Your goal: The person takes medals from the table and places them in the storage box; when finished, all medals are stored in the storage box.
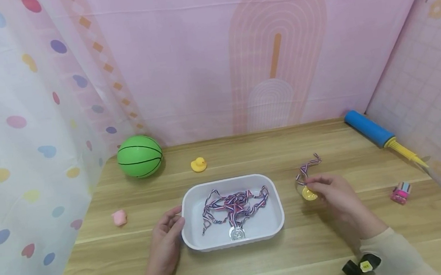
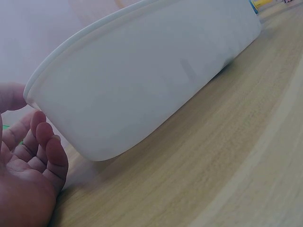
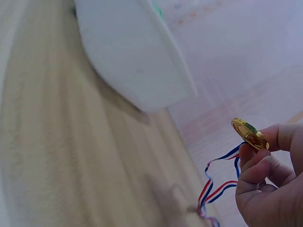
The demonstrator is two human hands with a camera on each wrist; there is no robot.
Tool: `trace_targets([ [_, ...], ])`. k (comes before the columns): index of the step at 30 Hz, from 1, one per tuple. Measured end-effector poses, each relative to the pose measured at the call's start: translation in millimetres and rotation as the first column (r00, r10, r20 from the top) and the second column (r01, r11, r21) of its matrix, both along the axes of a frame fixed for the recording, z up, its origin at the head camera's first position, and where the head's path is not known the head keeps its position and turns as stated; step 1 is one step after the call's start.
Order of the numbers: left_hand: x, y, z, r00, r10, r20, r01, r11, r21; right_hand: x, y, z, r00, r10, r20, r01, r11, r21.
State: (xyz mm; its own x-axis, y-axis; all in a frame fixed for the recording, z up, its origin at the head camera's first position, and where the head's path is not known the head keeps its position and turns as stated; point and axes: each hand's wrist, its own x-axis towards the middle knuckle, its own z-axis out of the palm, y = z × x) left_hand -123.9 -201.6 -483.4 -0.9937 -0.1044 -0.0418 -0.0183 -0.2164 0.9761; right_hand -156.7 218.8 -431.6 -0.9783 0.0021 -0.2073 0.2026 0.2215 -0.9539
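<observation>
A white plastic basin (image 1: pixel 200 244) stands on the table and holds a tangle of red, white and blue ribbons (image 1: pixel 236 203) with a silver medal (image 1: pixel 237 233) at its near side. My left hand (image 1: pixel 167 241) grips the basin's left rim; in the left wrist view, curled fingers (image 2: pixel 45 135) lie against the outer wall below the rim. To the right of the basin, my right hand (image 1: pixel 340 201) pinches a gold medal (image 1: pixel 310 193) between thumb and fingers. Its striped ribbon (image 1: pixel 304 171) trails away behind it. The right wrist view shows the gold medal (image 3: pixel 250 134) nearly edge-on.
At the back left sit a green ball (image 1: pixel 140 156) and a yellow rubber duck (image 1: pixel 198 164). A small pink toy (image 1: pixel 119 218) lies left of the basin. On the right are a blue and yellow pump (image 1: pixel 370 129) and a small pink striped object (image 1: pixel 401 192).
</observation>
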Motion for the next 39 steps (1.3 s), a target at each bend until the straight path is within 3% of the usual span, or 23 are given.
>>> trace_targets([
  [5,0.1,0.1,-0.4,1.000,0.000,-0.003,0.000,1.000,-0.002,0.4,-0.1,14.0,0.999,0.001,-0.038,0.000,1.000,0.022],
  [12,0.2,-0.3,-0.4,1.000,0.000,0.002,0.000,1.000,-0.007,-2.5,1.2,37.0,0.995,0.023,-0.100,-0.034,0.993,-0.110],
  [22,-0.7,-0.6,-2.0,1.000,-0.002,0.000,0.002,1.000,0.000,-1.6,-0.2,78.4,0.986,0.056,-0.159,-0.082,0.983,-0.162],
  [29,-1.6,0.1,-3.0,1.000,-0.005,-0.007,0.005,1.000,-0.004,3.3,-14.5,97.5,0.969,0.064,-0.237,-0.139,0.940,-0.312],
  [39,-1.5,0.2,-2.2,1.000,0.009,0.004,-0.009,1.000,-0.001,8.7,-45.8,125.9,0.947,0.134,-0.292,-0.234,0.909,-0.344],
])
